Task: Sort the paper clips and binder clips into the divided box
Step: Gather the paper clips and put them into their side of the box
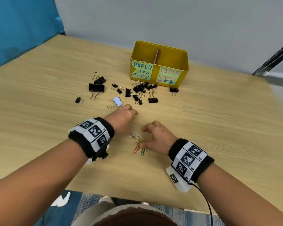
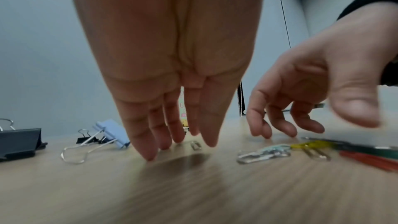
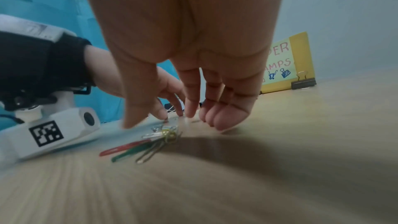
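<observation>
A yellow divided box (image 1: 173, 57) stands at the back, labelled for paper clips on its left half and paper clamps on its right. Several black binder clips (image 1: 138, 91) lie scattered before it, with a pale blue binder clip (image 1: 117, 101) nearer me. A small heap of coloured and silver paper clips (image 1: 140, 144) lies between my hands. My left hand (image 1: 126, 114) hovers over the table with straight fingers (image 2: 150, 149) pointing down, tips at the wood, holding nothing. My right hand (image 1: 155, 136) is spread open just right of the heap, fingertips (image 3: 224, 125) at the table.
The wooden table (image 1: 219, 128) has its front edge near my body and a grey wall behind. A blue panel (image 1: 23, 26) stands at the left. One lone silver paper clip (image 2: 196, 145) lies beside my left fingers. A black binder clip (image 3: 303, 82) sits at the box's right corner.
</observation>
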Available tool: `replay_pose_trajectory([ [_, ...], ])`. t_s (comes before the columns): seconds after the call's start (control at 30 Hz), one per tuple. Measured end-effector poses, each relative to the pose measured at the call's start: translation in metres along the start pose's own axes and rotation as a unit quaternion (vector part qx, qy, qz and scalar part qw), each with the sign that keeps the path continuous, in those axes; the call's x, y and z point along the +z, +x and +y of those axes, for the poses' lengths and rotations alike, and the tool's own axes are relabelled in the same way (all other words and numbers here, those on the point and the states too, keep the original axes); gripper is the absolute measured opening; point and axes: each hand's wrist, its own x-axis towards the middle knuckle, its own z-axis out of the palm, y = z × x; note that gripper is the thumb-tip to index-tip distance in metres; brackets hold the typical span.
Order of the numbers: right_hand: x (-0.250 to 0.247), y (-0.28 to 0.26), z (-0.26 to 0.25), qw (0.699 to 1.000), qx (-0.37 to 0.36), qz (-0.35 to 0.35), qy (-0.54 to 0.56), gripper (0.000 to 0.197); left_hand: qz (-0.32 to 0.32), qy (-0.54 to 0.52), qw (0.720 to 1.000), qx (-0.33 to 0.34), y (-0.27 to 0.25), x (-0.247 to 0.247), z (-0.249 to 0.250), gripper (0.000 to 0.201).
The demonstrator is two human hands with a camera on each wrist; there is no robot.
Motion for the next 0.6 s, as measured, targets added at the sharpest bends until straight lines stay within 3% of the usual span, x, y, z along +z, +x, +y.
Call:
replay_pose_trajectory([
  [0.07, 0.003, -0.005, -0.003, 0.999, -0.009, -0.025, -0.029, 0.081, -0.023, 0.020, 1.000, -0.006, -0.003, 0.005, 0.001, 0.045],
  [0.13, 0.005, -0.010, -0.004, 0.997, -0.017, -0.044, -0.066, 0.085, -0.041, 0.011, 0.999, -0.004, -0.008, 0.010, 0.005, 0.037],
  [0.3, 0.012, -0.013, 0.000, 0.999, 0.000, 0.011, -0.036, 0.053, -0.073, -0.019, 0.997, -0.015, -0.018, 0.016, 0.013, 0.035],
  [0.47, 0.015, -0.011, 0.001, 0.998, 0.007, 0.066, 0.007, 0.024, 0.016, -0.066, 0.995, -0.074, -0.021, 0.012, 0.012, 0.083],
  [0.6, 0.010, -0.005, 0.000, 0.997, 0.036, 0.059, 0.037, 0.022, 0.039, -0.066, 0.991, -0.108, -0.007, 0.007, 0.012, 0.056],
])
